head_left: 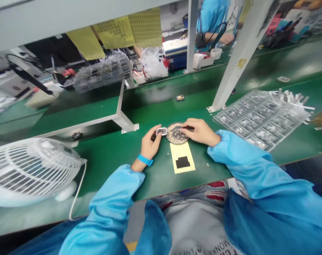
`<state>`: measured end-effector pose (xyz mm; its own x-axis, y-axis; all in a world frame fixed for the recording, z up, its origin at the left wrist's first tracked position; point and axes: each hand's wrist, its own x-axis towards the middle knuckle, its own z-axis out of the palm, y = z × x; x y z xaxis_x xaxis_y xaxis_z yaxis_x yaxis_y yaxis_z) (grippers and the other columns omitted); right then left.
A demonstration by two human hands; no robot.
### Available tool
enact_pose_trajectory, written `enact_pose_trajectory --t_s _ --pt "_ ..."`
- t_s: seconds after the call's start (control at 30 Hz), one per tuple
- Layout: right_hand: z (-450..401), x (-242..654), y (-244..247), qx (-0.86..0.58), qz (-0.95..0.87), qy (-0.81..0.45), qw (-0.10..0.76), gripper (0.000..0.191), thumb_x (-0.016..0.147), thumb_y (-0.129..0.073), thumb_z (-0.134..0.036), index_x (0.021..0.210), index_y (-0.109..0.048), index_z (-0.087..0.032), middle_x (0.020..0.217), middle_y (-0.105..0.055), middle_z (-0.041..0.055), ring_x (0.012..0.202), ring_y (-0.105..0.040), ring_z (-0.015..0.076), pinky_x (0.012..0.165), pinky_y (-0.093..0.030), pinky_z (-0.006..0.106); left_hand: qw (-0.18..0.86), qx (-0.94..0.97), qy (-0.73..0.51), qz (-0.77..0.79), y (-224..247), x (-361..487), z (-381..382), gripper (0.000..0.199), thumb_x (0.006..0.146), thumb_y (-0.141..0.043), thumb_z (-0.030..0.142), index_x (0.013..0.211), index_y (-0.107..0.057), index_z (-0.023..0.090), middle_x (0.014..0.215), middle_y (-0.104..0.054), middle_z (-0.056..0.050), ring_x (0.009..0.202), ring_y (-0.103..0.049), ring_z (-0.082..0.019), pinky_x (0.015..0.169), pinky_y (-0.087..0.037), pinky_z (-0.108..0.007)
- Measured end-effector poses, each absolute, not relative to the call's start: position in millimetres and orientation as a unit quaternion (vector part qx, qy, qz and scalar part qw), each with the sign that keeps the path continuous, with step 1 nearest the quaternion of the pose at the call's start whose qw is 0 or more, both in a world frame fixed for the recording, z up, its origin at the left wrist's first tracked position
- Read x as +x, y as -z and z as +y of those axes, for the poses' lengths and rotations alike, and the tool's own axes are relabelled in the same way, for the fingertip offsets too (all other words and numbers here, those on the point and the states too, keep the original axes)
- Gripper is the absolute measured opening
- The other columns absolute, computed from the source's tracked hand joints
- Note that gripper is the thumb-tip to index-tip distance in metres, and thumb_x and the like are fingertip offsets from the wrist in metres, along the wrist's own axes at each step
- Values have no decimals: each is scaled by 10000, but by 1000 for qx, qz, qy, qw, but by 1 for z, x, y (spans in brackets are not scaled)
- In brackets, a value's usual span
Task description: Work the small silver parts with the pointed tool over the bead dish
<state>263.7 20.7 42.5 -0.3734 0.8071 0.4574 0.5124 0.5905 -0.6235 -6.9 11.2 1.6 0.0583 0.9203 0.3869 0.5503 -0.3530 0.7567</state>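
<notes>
Between the thumb and fingers of my left hand (149, 142) is a small rounded frame (162, 131), light at the rim and dark inside, like a little device housing. My right hand (199, 131) is closed in a pinch over a round shallow dish (173, 136) strewn with many tiny dark pieces. Whatever its fingertips hold is too small to make out. The housing sits at the dish's left edge. Below the dish lies a yellow sheet (179, 150) bearing a black cut-out patch (182, 162).
A white fan (35, 170) stands at the left. Clear compartment trays (259, 118) with parts lie at the right, beside white strips (291, 97). Another small device (180, 97) rests farther back. Metal posts (230, 67) rise from the green bench; a co-worker's arm (219, 38) shows beyond.
</notes>
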Motion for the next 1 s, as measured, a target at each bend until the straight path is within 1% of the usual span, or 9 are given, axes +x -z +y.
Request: enact_pose_trajectory --t_s 0.1,0.2,0.27,0.33,0.43,0.57,0.7,0.8,1.0 --pt "36 275 -41 -450 -767 -188 416 202 943 -657 -338 950 -765 -167 902 -726 52 799 -643 169 739 -468 300 182 695 -387 578 -3 -15 59 390 959 -595 312 1325 -683 209 1113 -735 -76 917 -670 -201 851 -536 -326" --pt "51 290 -41 -506 -718 -174 445 273 955 -633 -398 862 -732 -161 763 -678 35 693 -586 158 661 -418 296 148 675 -356 629 -11 -18 114 450 988 -499 341 1374 -646 162 1108 -709 -152 1059 -651 -297 953 -510 -440" --pt "59 298 -42 -523 -691 -196 460 321 975 -598 -441 856 -700 -162 720 -653 27 662 -576 156 639 -405 291 117 665 -332 658 -16 -10 144 498 972 -506 380 1393 -629 144 1246 -644 -225 1250 -555 -386 1032 -451 -537" --pt "64 305 -43 -526 -676 -224 465 352 995 -561 -468 857 -670 -163 728 -652 28 659 -585 155 641 -413 286 92 673 -310 665 -18 7 165 545 948 -540 422 1423 -605 163 1391 -558 -245 1380 -439 -422 1094 -390 -583" --pt "68 311 -44 -533 -702 -194 430 392 1008 -541 -477 784 -623 -166 733 -622 31 672 -558 152 659 -398 288 77 715 -276 638 -18 46 187 598 907 -602 450 1453 -583 207 1459 -530 -207 1423 -406 -403 1149 -349 -574" --pt "68 316 -46 -526 -765 -122 352 380 1001 -571 -427 727 -562 -164 790 -589 37 740 -530 147 717 -383 285 85 765 -241 591 -21 103 209 646 866 -650 407 1467 -578 181 1431 -569 -199 1381 -471 -402 1133 -387 -561" --pt "66 317 -50 -552 -766 -112 310 387 1004 -569 -421 716 -524 -166 775 -586 24 706 -504 129 705 -354 280 97 802 -228 543 -27 143 216 626 862 -652 395 1453 -598 199 1391 -611 -168 1351 -515 -387 1121 -412 -547" --pt "62 316 -55 -571 -764 -112 278 372 997 -579 -429 732 -552 -169 759 -611 22 690 -509 132 671 -319 292 101 828 -222 504 -30 156 208 590 868 -644 392 1428 -620 208 1400 -621 -140 1367 -513 -365 1147 -400 -520" --pt "56 311 -62 -585 -768 -108 239 313 1000 -576 -460 856 -658 -195 833 -690 34 769 -609 168 648 -289 311 105 856 -230 451 -35 163 199 542 868 -635 398 1360 -670 174 1360 -657 -134 1315 -565 -340 1160 -402 -480"
